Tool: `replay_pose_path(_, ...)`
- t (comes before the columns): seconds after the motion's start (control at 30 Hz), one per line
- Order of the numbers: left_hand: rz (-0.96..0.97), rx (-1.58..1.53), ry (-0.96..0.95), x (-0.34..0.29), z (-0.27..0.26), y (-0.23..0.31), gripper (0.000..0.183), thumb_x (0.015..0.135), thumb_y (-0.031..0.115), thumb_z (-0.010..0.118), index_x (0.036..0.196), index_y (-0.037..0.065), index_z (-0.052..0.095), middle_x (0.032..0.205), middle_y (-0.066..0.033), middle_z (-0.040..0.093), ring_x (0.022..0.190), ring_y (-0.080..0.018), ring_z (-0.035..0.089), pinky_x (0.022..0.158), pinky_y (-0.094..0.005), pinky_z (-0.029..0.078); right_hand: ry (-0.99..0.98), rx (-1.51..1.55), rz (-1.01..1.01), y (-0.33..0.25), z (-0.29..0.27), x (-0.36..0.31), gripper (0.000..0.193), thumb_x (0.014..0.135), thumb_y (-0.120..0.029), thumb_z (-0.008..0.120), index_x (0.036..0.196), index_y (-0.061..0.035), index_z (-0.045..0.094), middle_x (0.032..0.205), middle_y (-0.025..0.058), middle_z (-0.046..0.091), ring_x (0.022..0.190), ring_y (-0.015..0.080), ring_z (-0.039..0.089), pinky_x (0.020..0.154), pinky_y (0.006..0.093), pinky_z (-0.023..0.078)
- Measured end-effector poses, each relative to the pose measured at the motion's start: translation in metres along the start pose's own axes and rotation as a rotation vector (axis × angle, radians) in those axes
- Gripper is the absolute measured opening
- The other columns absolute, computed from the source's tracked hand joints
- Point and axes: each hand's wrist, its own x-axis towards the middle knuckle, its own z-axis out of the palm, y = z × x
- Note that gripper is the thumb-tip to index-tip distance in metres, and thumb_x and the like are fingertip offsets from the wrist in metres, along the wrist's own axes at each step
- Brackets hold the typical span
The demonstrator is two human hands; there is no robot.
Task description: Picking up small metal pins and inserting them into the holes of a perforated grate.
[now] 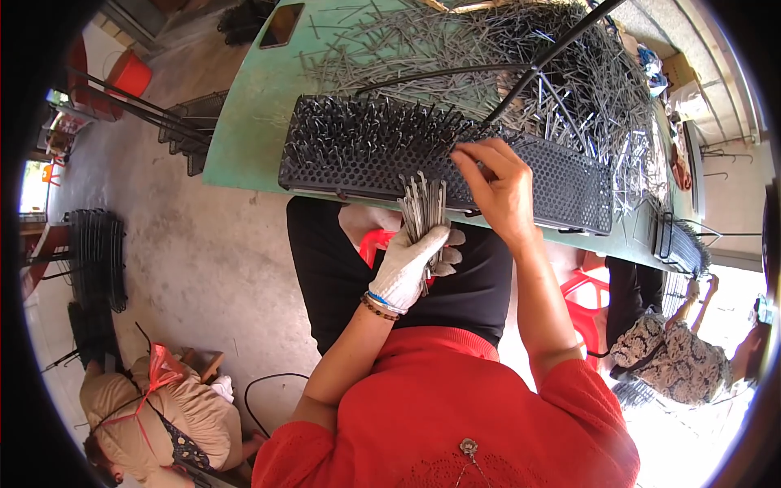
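In the head view, the left hand (416,264), in a white glove, is closed around a bundle of thin metal rods (421,205), their tips fanning upward just below the front edge of a black perforated tray (561,180). The bare right hand (506,191) is bent over the tray, thumb and forefinger close together; whether they pinch a rod cannot be told. Upright rods (358,134) crowd the tray's left part. Behind it, loose rods (439,41) are heaped on the green counter (244,122). Any print on the cardboard box (680,71) is too small to read.
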Motion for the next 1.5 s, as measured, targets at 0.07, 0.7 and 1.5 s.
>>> replay_pose_path(0.07,0.013,-0.011,-0.018,-0.001,0.002,0.001,0.019,0.093,0.018,0.061,0.107,0.006,0.057,0.093,-0.01,0.068,0.07,-0.0149,0.066,0.054,-0.0238,0.051,-0.096,0.0,0.079,-0.005,-0.008,-0.005,0.016,0.083,-0.011,0.072,0.095,-0.0007,0.071,0.076,0.0061,0.065,0.06,0.0097,0.055,0.052,0.0235,0.042)
replay_pose_path(0.7,-0.032,0.127,0.035,0.0,0.0,0.0,0.019,0.093,0.021,0.06,0.102,0.005,0.058,0.088,-0.0074,0.068,0.06,-0.0107,0.063,0.049,-0.0217,0.051,0.307,0.057,0.133,0.008,0.001,0.008,0.013,0.083,-0.011,0.072,0.093,-0.0031,0.07,0.066,0.0021,0.063,0.05,0.0034,0.048,0.048,0.0214,0.041)
replay_pose_path(1.5,-0.037,0.066,0.014,0.002,-0.001,0.001,0.015,0.093,0.02,0.06,0.101,0.006,0.059,0.083,-0.005,0.066,0.057,-0.0092,0.06,0.045,-0.0205,0.045,0.225,-0.072,-0.003,-0.001,0.007,0.012,0.01,0.081,-0.006,0.07,0.09,-0.003,0.068,0.076,0.008,0.065,0.05,0.0148,0.055,0.048,0.0274,0.044)
